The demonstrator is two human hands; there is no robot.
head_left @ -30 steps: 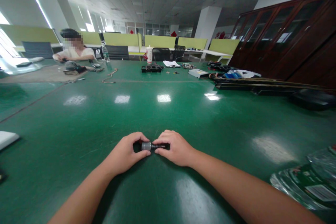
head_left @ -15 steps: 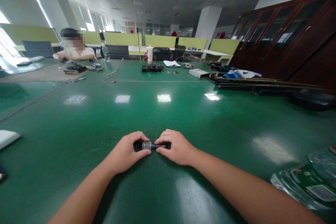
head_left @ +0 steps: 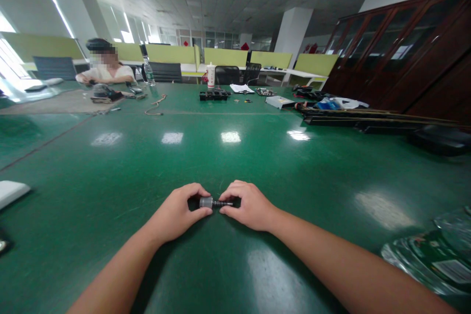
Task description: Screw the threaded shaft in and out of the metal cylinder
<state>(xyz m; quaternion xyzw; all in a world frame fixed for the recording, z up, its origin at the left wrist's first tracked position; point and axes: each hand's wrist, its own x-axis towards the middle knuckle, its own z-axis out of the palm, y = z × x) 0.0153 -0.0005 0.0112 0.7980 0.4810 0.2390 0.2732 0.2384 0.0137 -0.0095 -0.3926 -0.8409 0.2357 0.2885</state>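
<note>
A small metal part with a grey cylinder and a thin, dark ribbed shaft (head_left: 222, 203) lies level, low over or on the green table; I cannot tell which. My left hand (head_left: 181, 211) closes on the cylinder end, thumb on the near side and fingers on the far side. Around the shaft end, my right hand (head_left: 250, 207) is closed with its thumb and fingertips on either side. The two hands face each other with a narrow gap between their fingertips. The ends of the part are partly hidden inside the hands.
A large clear bottle (head_left: 434, 257) lies at the right edge. On the left edge is a white object (head_left: 12, 193). Across the green table (head_left: 235, 162) are a black device (head_left: 214, 95), a grey box (head_left: 279, 102) and long black bars (head_left: 353, 119). A person (head_left: 105, 66) sits far left.
</note>
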